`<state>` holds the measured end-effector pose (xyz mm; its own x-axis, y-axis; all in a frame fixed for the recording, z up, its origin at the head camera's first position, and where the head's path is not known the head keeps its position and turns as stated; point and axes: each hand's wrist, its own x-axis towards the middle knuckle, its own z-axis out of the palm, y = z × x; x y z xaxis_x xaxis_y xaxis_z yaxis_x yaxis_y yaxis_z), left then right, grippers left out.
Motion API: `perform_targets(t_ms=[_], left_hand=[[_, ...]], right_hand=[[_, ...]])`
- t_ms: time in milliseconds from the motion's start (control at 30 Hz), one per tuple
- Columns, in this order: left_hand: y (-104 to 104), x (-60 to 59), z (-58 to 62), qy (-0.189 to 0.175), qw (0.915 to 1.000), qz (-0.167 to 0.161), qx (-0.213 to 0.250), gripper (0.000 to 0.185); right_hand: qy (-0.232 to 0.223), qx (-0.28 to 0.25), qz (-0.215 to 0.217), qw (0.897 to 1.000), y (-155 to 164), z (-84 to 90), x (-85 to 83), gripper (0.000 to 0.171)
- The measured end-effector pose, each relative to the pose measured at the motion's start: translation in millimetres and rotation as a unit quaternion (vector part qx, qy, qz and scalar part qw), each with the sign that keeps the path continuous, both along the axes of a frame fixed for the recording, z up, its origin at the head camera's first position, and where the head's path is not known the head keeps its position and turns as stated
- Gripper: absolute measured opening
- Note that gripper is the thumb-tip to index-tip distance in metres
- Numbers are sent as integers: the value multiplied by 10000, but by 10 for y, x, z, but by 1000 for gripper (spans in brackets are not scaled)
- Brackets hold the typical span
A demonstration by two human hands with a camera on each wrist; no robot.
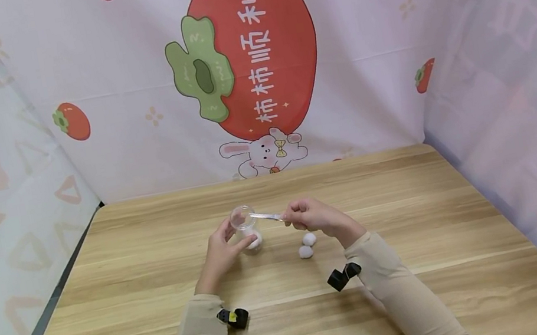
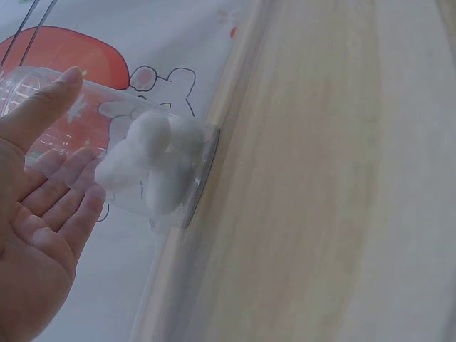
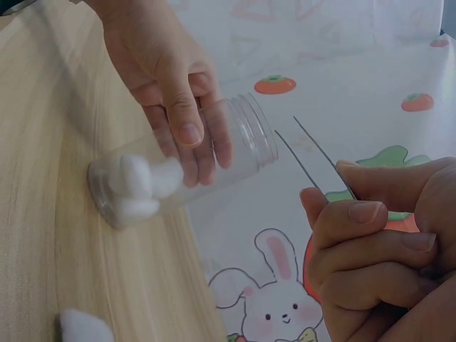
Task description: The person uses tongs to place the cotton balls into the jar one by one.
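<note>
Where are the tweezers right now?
In the head view, the tweezers are pinched in the right hand, right of the jar, tips by its mouth.

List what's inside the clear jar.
Several white balls lie clustered at the bottom of the clear jar. They overlap, so any hidden behind the front ones can't be seen, and the exact count can't be told.

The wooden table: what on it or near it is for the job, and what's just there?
Seems part of the job:
clear jar, held by the left hand
tweezers, pinched in the right hand
white balls in the jar
two white balls on the table

Seems just there:
patterned backdrop
black wrist gadgets
</note>
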<state>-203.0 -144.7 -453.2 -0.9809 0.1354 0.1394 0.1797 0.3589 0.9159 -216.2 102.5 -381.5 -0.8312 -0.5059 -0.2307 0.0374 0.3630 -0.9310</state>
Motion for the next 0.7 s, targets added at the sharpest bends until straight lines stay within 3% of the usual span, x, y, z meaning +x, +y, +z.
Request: perform_targets(t_ms=[700], left_hand=[[-4,-3,-10,47,10000,-5,-45,72]], right_hand=[[-66,-122,-85,9999,164,-62,64,29]])
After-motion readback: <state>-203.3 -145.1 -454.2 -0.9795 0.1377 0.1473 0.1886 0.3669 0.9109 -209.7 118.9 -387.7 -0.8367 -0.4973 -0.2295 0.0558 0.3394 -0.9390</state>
